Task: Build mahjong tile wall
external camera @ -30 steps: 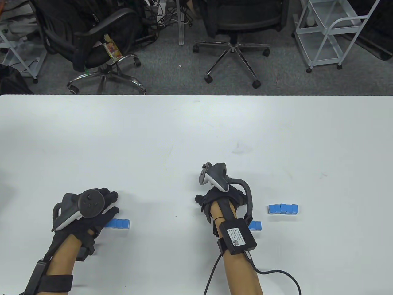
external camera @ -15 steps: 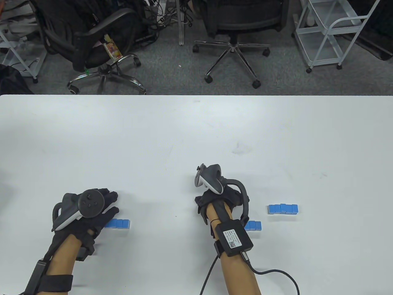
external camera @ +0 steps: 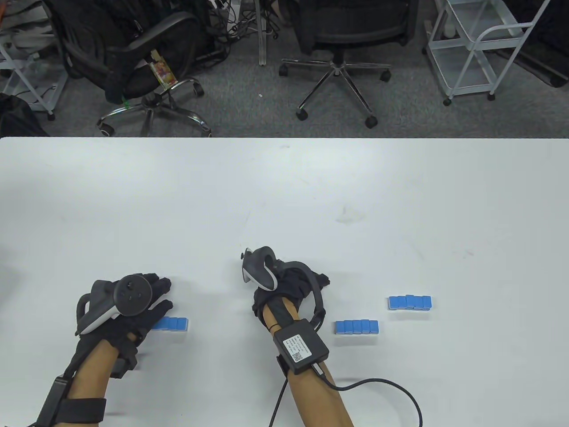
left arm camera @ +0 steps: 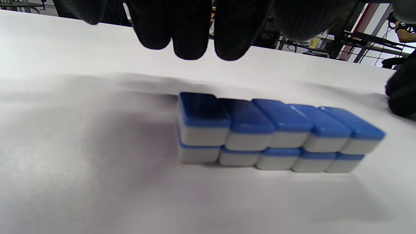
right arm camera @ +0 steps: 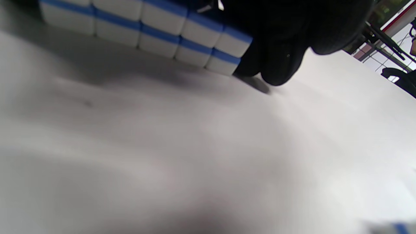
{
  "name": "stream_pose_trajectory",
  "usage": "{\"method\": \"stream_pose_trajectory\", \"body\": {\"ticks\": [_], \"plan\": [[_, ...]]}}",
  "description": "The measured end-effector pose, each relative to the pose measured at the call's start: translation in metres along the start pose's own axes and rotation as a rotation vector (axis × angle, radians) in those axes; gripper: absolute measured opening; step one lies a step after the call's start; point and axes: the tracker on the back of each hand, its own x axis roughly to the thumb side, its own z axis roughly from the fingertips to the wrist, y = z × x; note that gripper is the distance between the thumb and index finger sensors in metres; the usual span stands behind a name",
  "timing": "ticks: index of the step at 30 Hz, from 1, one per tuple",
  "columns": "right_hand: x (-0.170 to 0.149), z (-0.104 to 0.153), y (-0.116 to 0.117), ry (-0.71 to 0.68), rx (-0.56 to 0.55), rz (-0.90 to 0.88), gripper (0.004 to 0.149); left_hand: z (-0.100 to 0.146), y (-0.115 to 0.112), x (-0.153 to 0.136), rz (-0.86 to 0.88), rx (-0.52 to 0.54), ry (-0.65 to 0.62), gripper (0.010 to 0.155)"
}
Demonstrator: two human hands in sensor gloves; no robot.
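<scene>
Blue-backed mahjong tiles stand in three short two-layer rows. The left row (external camera: 172, 324) is partly under my left hand (external camera: 153, 296). In the left wrist view this row (left arm camera: 276, 133) is several tiles long, and my fingertips (left arm camera: 195, 39) hang above and behind it without touching. The middle row (external camera: 357, 327) lies free on the table. My right hand (external camera: 291, 289) is left of it, apart and empty. The right wrist view shows a two-layer row (right arm camera: 146, 22) at the top with black gloved fingers (right arm camera: 279, 55) at its end. A third row (external camera: 410, 303) lies farther right.
The white table (external camera: 284, 200) stretches far behind the rows. The right wrist cable (external camera: 386, 387) loops on the table near the front edge. Office chairs (external camera: 338, 40) and a white cart (external camera: 480, 44) stand beyond the far edge.
My right hand has moved left, off the middle row, which now shows in full. My left hand and the other rows have not moved.
</scene>
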Motion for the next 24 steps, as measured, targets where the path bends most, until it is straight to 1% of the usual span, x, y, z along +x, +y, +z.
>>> {"method": "stream_pose_trajectory", "body": {"ticks": [1, 4, 7, 12, 14, 16, 17, 20, 24], "plan": [[0.002, -0.003, -0.002, 0.012, -0.009, -0.007, 0.095, 0.000, 0.000, 0.000, 0.000, -0.001, -0.001, 0.063], [0.001, -0.015, -0.011, 0.038, 0.012, -0.036, 0.095, 0.000, 0.000, 0.000, 0.001, -0.001, -0.002, 0.063], [-0.003, -0.031, -0.018, 0.067, 0.012, -0.069, 0.096, 0.000, 0.000, 0.001, 0.002, 0.002, -0.005, 0.063], [-0.024, -0.058, -0.028, 0.143, 0.043, -0.163, 0.095, -0.001, 0.000, 0.001, 0.003, -0.002, -0.009, 0.063], [-0.031, -0.065, -0.030, 0.166, 0.031, -0.195, 0.094, -0.001, -0.001, 0.001, 0.008, -0.002, -0.010, 0.063], [-0.038, -0.065, -0.032, 0.184, 0.040, -0.195, 0.095, -0.001, 0.000, 0.001, 0.007, -0.004, -0.008, 0.063], [-0.042, -0.060, -0.034, 0.186, 0.041, -0.194, 0.094, -0.001, 0.000, 0.001, 0.006, -0.004, -0.008, 0.063], [-0.044, -0.054, -0.037, 0.188, 0.037, -0.168, 0.094, -0.001, 0.000, 0.001, 0.013, -0.008, -0.008, 0.063], [-0.047, -0.051, -0.038, 0.183, 0.055, -0.176, 0.095, 0.000, 0.000, 0.002, 0.008, -0.007, -0.008, 0.063]]}}
